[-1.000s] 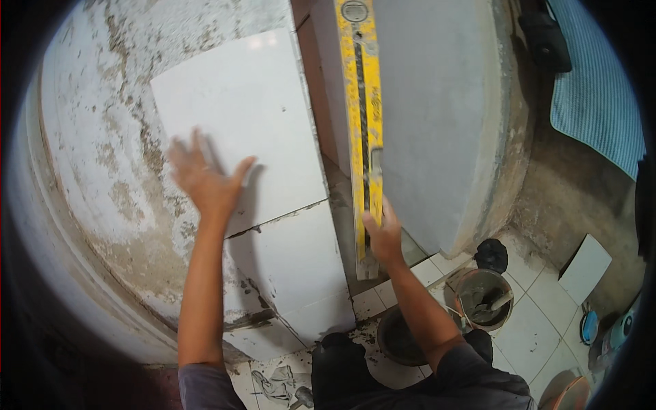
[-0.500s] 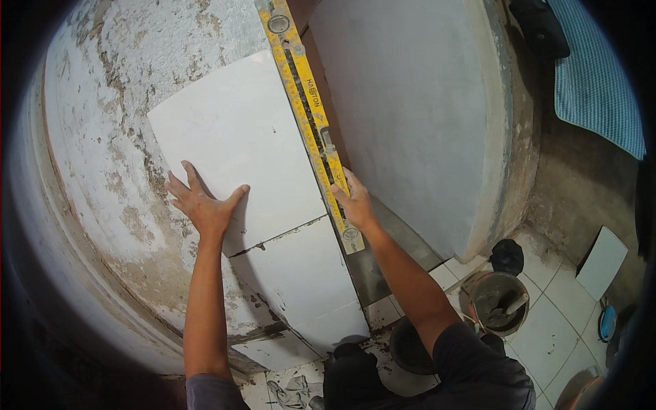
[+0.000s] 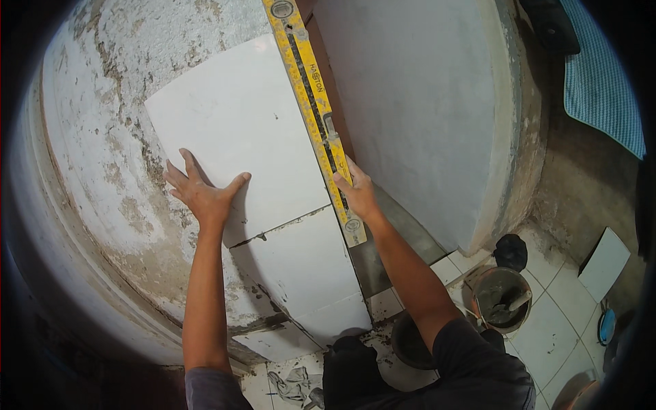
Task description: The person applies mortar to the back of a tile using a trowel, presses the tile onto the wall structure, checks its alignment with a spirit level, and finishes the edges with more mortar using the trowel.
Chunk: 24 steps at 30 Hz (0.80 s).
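Observation:
A large white tile (image 3: 232, 102) stands against the wall, above another white tile (image 3: 294, 256) with a thin dark gap between them. My left hand (image 3: 207, 198) lies with spread fingers at the upper tile's left edge, the thumb out over its face. Along the tile's right edge runs a yellow spirit level (image 3: 311, 102), crusted with grey specks. Near its lower end, my right hand (image 3: 359, 191) is closed around the level, thumb on the front and fingers partly hidden behind it.
The wall on the left (image 3: 116, 150) is rough, with patches of bare plaster. On the tiled floor at right stand a bucket of grey mortar (image 3: 493, 321) with a tool in it, a black bundle (image 3: 510, 252) and a leaning tile (image 3: 604, 264). A crumpled cloth (image 3: 290, 386) lies below.
The whole view has shifted slightly. Both hands keep their places, the left spread on the tile's edge and the right on the spirit level, which still lies along the tile.

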{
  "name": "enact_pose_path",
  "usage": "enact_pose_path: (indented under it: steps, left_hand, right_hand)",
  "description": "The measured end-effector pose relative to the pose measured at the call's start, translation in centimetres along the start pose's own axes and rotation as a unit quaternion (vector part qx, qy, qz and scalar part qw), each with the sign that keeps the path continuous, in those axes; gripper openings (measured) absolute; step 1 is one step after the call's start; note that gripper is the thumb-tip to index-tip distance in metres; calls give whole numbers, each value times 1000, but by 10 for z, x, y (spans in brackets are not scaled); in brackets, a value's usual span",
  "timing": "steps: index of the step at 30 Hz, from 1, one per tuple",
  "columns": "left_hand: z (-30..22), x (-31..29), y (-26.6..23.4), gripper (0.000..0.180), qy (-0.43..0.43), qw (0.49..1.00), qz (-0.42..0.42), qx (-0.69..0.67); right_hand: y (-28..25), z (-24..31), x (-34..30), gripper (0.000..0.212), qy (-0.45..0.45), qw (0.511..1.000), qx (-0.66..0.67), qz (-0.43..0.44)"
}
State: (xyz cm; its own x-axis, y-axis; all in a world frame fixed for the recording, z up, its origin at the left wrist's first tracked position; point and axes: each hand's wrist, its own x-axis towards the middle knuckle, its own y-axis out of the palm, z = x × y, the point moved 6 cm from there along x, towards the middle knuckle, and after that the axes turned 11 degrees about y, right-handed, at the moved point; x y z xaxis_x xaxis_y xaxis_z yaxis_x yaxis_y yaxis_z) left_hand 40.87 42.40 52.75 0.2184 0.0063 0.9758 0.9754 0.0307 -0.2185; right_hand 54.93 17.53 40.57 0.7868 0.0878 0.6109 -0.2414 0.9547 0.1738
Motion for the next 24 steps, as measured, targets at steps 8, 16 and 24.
enact_pose_path:
  steps: [8, 16, 24]
  left_hand:
    - [1, 0, 3, 127, 0, 1000, 7, 16]
    - [1, 0, 4, 126, 5, 1000, -6, 11]
    - [-1, 0, 3, 126, 1, 1000, -5, 10]
  right_hand:
    - [-2, -4, 2, 52, -23, 999, -39, -30]
    - [-2, -2, 0, 52, -3, 1000, -19, -21]
    - [0, 2, 4, 52, -42, 999, 9, -15]
